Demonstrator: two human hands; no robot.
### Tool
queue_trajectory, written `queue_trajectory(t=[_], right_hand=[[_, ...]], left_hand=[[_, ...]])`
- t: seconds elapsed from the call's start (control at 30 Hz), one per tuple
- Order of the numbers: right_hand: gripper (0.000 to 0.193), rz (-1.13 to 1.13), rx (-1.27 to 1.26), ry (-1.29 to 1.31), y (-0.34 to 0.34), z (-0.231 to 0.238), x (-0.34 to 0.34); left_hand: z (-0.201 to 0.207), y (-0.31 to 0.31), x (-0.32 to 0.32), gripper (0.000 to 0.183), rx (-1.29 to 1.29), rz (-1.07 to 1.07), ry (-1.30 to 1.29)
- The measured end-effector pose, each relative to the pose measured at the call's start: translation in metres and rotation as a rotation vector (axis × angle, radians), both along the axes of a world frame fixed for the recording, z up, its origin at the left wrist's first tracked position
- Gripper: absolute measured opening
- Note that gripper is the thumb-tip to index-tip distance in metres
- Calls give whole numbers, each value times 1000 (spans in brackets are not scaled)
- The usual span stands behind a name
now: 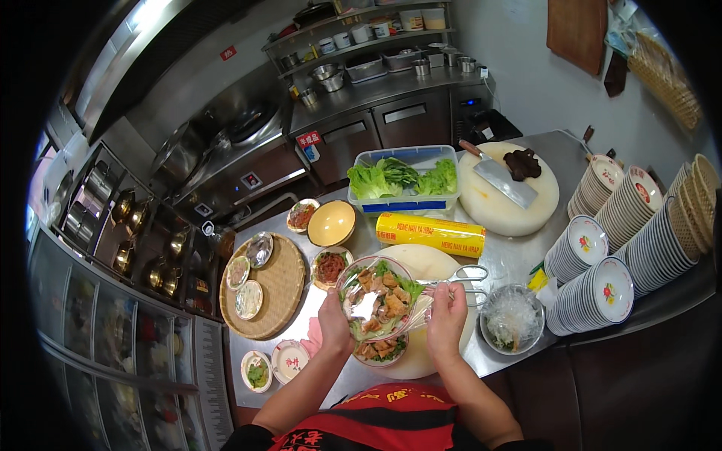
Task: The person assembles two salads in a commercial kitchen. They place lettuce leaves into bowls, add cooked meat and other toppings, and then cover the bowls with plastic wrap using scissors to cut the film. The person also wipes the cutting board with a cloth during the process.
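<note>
My left hand [335, 325] grips the left rim of a bowl [385, 301] filled with lettuce and browned chunks of meat. Shiny cling film [364, 307] stretches over the bowl, and its loose edge runs off to the right. There my right hand [447, 322] pinches the gathered film, fingers closed. A pair of scissors [471, 272] lies just beyond that hand, with the blades partly hidden. Below the raised bowl, a second similar bowl [380, 350] of meat and greens rests on a round white cutting board [410, 367]. Beyond stands a yellow roll of cling film [430, 234].
A tub of lettuce [406, 203] and a round board with a cleaver [505, 182] lie at the back. Stacked dishes [608, 289] line the right edge beside a film-covered metal bowl [511, 344]. On the left are a woven tray [289, 289], small dishes [257, 371] and a yellow bowl [331, 223].
</note>
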State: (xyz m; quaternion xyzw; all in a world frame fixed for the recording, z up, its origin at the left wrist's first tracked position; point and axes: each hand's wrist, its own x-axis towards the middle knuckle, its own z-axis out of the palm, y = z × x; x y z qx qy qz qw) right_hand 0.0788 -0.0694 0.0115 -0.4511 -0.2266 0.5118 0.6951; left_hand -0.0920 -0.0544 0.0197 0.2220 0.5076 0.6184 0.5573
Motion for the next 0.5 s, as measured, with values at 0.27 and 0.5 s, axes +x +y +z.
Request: queue_trajectory(t=[0.27, 0.5], right_hand=[[11, -15, 84, -680, -2, -3, 0], [10, -182, 147, -419, -2, 6, 9]], left_hand=[[-7, -3, 10, 39, 51, 60, 63], [4, -4, 12, 39, 84, 12, -36]])
